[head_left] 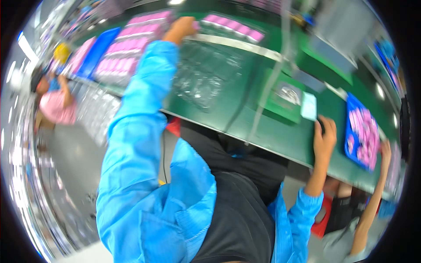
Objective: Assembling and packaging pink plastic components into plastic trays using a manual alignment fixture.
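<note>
My left hand (183,29) is stretched to the far side of the green table, closed, with a bit of a small pink block (196,26) showing at its fingertips; blur hides the rest. Beside it on the left stand clear trays of pink blocks (133,44). To its right lies a shorter tray with a row of pink blocks (232,27). My right hand (325,138) is at the table's near edge on the right, fingers curled round a small dark object (321,126) whose kind I cannot make out. A pale blue card (308,106) lies just beyond it.
Empty clear plastic trays (199,79) lie mid-table. Right of them sits a green fixture (280,98) by a thin upright pole (268,94). A blue bin (360,131) of pink pieces is at right, touched by a co-worker's hand (385,151). Another person (57,103) sits at far left.
</note>
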A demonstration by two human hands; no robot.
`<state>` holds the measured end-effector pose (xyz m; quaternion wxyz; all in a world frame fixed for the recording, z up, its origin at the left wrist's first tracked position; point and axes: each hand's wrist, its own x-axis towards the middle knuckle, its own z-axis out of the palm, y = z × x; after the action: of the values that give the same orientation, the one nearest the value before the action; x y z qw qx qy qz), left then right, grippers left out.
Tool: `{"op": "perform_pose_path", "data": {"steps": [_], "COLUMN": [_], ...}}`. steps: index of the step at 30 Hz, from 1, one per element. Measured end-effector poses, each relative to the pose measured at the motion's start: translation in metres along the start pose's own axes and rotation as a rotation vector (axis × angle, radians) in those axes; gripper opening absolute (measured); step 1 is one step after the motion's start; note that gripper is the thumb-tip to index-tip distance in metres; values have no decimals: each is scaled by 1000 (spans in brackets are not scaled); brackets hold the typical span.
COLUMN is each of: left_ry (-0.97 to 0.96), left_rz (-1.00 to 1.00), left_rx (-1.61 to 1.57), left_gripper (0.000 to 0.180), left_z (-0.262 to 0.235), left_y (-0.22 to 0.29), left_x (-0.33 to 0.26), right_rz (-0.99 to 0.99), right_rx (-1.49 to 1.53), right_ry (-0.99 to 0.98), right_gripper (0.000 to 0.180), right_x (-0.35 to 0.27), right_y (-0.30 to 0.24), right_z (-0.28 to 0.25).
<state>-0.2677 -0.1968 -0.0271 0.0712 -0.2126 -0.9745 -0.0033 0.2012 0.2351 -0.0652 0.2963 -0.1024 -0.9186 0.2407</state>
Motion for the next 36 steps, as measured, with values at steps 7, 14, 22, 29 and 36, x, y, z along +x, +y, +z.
{"op": "perform_pose_path", "data": {"steps": [7,14,22,29,36], "left_ry": [295,252,-17,34,273], "left_rz": [-159,79,210,283,569], "left_rx": [-25,-967,-997,-1114,-962], "left_gripper": [34,24,32,37,24], "left_z": [-6,-66,-80,-67,-65], "left_y": [-24,143,269,286,285], "left_x": [-28,-127,-189,-191,-196], "right_rz": [-16,3,-114,-130,-232], "right_rx": [42,82,413,621,467], "right_ry": [-33,61,-33,-138,-49], "right_gripper": [18,15,24,25,22], "right_x": [8,9,41,72,67], "right_y": [-16,-23,-96,-104,-100], "right_z": [9,-1,16,31,27]}}
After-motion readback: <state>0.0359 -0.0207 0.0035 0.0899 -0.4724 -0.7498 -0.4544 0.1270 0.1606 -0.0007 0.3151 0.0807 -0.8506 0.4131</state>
